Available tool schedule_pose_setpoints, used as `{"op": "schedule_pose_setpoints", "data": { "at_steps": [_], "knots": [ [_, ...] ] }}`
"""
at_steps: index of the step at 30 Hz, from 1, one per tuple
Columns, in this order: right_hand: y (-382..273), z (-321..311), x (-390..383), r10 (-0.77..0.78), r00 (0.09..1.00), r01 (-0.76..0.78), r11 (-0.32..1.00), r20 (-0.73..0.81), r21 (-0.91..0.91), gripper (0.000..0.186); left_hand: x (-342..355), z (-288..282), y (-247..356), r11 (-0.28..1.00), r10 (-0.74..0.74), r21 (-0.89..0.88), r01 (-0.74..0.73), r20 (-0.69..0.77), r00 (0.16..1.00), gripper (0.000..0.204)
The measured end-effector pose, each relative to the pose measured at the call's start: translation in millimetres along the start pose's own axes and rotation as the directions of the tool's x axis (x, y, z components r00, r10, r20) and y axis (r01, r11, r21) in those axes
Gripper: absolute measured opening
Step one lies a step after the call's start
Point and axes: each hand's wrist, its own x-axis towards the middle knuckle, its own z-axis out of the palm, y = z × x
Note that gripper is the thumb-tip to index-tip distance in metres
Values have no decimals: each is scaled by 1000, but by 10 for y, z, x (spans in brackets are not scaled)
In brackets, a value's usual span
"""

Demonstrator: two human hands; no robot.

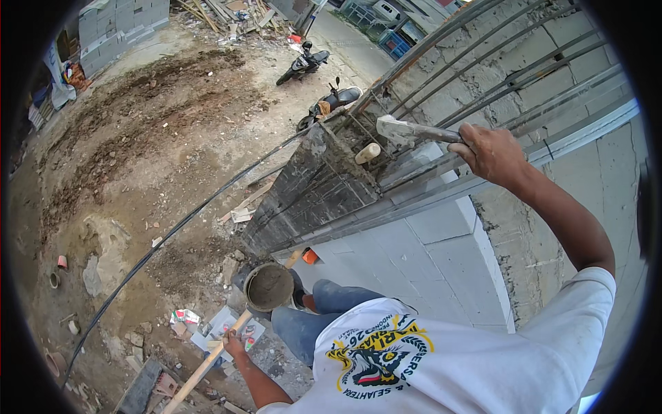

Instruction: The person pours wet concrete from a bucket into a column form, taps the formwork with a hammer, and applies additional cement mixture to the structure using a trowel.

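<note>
My right hand [486,152] grips the dark handle of a cement-crusted trowel-like tool [403,127], held over the top of a column with dark formwork boards [310,193] and steel bars [445,103]. A pale round wooden handle [367,153] rests at the column top, its other end unclear. My left hand [233,342] grips a wooden pole [186,390] running up from the lower edge. Near it a bucket of grey mortar [269,286] sits by my jeans-clad legs. White block wall [434,248] lies below the bars.
Far below is dirt ground [131,138] with rubble, scrap planks and two parked motorbikes [331,103]. A black cable [172,234] crosses diagonally at left. An orange object [309,256] is beside the bucket. An older concrete wall [593,179] stands at right; a road is beyond.
</note>
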Motion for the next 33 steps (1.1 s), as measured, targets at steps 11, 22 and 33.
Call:
{"op": "schedule_pose_setpoints", "data": {
  "at_steps": [11,22,33],
  "knots": [
    [-30,87,-82,-81,987,74,996,137,53,37,-105,-53,-41,985,-151,74,159,-104,983,17],
    [-859,304,-59,-498,864,469,850,76,240,30,-407,-209,-17,982,-93,146,122,-189,978,24],
    [-1594,1991,394,-403,883,350,907,240,236,17,-728,-4,87,996,-19,86,25,-71,997,16]
  ]
}}
